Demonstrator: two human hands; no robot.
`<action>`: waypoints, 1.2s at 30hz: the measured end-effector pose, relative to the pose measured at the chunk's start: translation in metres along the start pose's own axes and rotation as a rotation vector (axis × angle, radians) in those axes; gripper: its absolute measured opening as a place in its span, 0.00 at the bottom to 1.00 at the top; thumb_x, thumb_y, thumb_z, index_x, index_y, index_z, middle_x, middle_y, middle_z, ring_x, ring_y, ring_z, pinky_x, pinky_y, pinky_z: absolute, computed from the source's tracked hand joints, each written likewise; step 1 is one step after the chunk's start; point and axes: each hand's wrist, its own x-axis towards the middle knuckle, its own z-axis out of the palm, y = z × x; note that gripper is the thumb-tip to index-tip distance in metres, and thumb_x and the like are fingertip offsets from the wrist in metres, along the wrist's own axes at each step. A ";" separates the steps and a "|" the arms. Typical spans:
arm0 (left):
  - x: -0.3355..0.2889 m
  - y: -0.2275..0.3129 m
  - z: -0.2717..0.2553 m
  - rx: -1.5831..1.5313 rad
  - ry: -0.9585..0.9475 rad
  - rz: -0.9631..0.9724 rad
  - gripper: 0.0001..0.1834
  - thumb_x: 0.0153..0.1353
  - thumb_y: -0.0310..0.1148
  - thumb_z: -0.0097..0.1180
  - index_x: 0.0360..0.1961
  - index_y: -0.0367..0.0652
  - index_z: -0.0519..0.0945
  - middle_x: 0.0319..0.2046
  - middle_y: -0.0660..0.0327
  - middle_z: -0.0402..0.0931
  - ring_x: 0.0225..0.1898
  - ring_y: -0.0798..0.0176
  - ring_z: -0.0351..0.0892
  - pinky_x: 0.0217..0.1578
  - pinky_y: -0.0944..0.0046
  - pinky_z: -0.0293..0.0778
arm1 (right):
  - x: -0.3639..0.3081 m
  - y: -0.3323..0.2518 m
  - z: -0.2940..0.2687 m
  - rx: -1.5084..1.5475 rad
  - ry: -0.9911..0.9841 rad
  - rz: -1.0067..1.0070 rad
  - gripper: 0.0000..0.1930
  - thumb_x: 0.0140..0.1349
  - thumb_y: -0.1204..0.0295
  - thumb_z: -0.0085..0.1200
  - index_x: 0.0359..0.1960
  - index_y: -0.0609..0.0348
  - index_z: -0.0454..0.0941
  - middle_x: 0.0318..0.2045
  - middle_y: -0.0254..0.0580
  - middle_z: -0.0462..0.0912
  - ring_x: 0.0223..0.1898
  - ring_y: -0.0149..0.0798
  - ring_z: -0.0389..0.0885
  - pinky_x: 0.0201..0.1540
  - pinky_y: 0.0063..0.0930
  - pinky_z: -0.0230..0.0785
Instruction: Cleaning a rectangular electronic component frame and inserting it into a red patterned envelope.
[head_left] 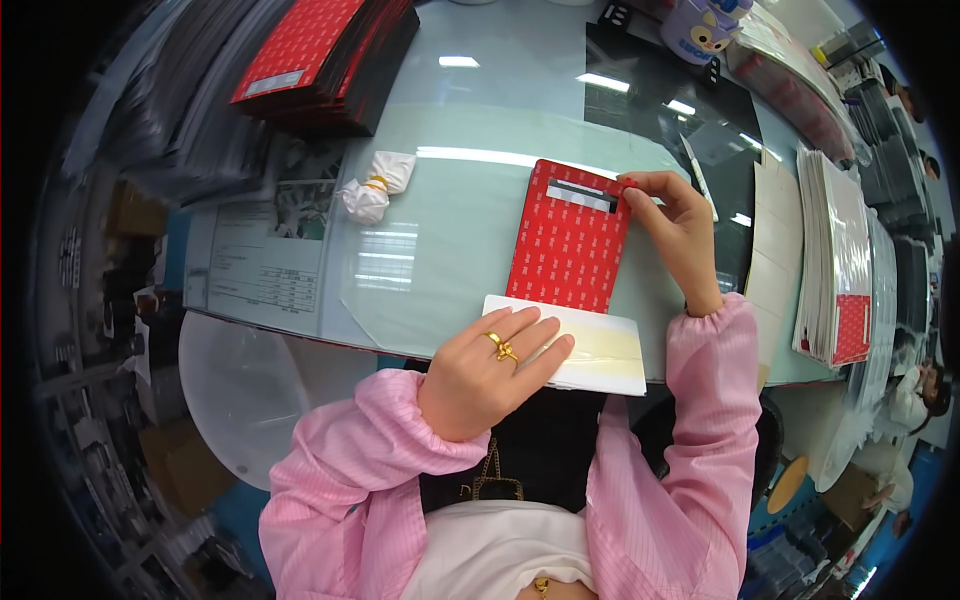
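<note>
A red sheet (568,240) with small white print and a pale slotted strip near its top lies on the table in front of me. My right hand (675,225) pinches its upper right corner between thumb and fingers. Against its lower edge is a white stack of sheets (600,350) with a yellowish, shiny patch, close to the table's front edge. Flat on the left part of that stack rests my left hand (500,365), fingers stretched out, with gold rings on it. Whether the red sheet runs under the white stack I cannot tell.
Left of the red sheet lies a white wrapped bundle (378,187) with a yellow band. A tall pile of red sheets (310,50) stands at the far left. At the right are a pen (697,175) and stacked packs (825,250); a purple cartoon cup (700,28) stands far back.
</note>
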 end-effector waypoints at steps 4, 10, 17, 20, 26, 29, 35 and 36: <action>0.003 -0.009 0.000 -0.010 -0.004 0.012 0.17 0.51 0.26 0.63 0.45 0.43 0.86 0.44 0.60 0.85 0.47 0.55 0.85 0.45 0.57 0.84 | -0.001 0.002 0.002 0.016 -0.009 0.000 0.08 0.70 0.76 0.59 0.46 0.66 0.82 0.45 0.43 0.88 0.45 0.27 0.83 0.49 0.21 0.78; -0.005 -0.012 -0.023 -0.062 -0.103 0.116 0.17 0.51 0.28 0.62 0.44 0.47 0.87 0.45 0.62 0.84 0.48 0.59 0.84 0.46 0.60 0.81 | -0.005 0.003 -0.004 0.036 -0.003 -0.018 0.08 0.70 0.76 0.59 0.46 0.66 0.82 0.47 0.44 0.88 0.46 0.29 0.84 0.51 0.22 0.78; -0.019 -0.045 -0.045 -0.132 -0.149 0.106 0.20 0.45 0.27 0.63 0.43 0.46 0.88 0.42 0.62 0.84 0.43 0.56 0.83 0.41 0.58 0.83 | -0.003 0.000 0.000 0.029 -0.026 -0.001 0.08 0.70 0.76 0.59 0.46 0.67 0.82 0.47 0.44 0.88 0.46 0.29 0.84 0.50 0.22 0.79; -0.015 -0.049 -0.044 -0.130 -0.145 0.109 0.19 0.45 0.27 0.63 0.43 0.46 0.88 0.43 0.61 0.85 0.43 0.56 0.84 0.43 0.58 0.84 | -0.002 -0.001 -0.001 0.024 -0.015 0.015 0.07 0.70 0.77 0.59 0.46 0.68 0.82 0.47 0.45 0.87 0.47 0.29 0.84 0.50 0.23 0.79; -0.006 -0.056 -0.030 -0.109 -0.095 0.103 0.19 0.47 0.27 0.63 0.43 0.46 0.88 0.43 0.61 0.86 0.44 0.56 0.85 0.46 0.57 0.84 | -0.004 -0.005 0.000 0.050 -0.003 0.045 0.07 0.69 0.78 0.59 0.45 0.69 0.81 0.48 0.46 0.87 0.47 0.30 0.84 0.52 0.24 0.78; -0.002 -0.056 -0.025 -0.086 -0.082 0.107 0.19 0.47 0.28 0.64 0.43 0.46 0.88 0.44 0.61 0.85 0.45 0.56 0.85 0.47 0.56 0.84 | -0.004 -0.005 0.000 0.065 0.001 0.044 0.06 0.69 0.79 0.59 0.44 0.69 0.81 0.49 0.46 0.87 0.48 0.30 0.84 0.53 0.25 0.78; 0.004 -0.053 -0.016 0.000 -0.052 0.096 0.18 0.49 0.29 0.63 0.45 0.46 0.88 0.45 0.61 0.85 0.47 0.56 0.85 0.48 0.56 0.84 | -0.004 -0.003 -0.001 0.056 -0.015 0.017 0.06 0.70 0.78 0.59 0.44 0.68 0.81 0.49 0.47 0.87 0.48 0.30 0.83 0.52 0.24 0.78; 0.005 -0.052 -0.015 0.018 -0.044 0.093 0.18 0.49 0.29 0.62 0.45 0.45 0.88 0.45 0.60 0.85 0.46 0.56 0.85 0.48 0.56 0.84 | -0.004 -0.003 -0.001 0.053 -0.018 0.015 0.06 0.70 0.78 0.59 0.44 0.68 0.80 0.49 0.47 0.87 0.48 0.30 0.83 0.52 0.24 0.78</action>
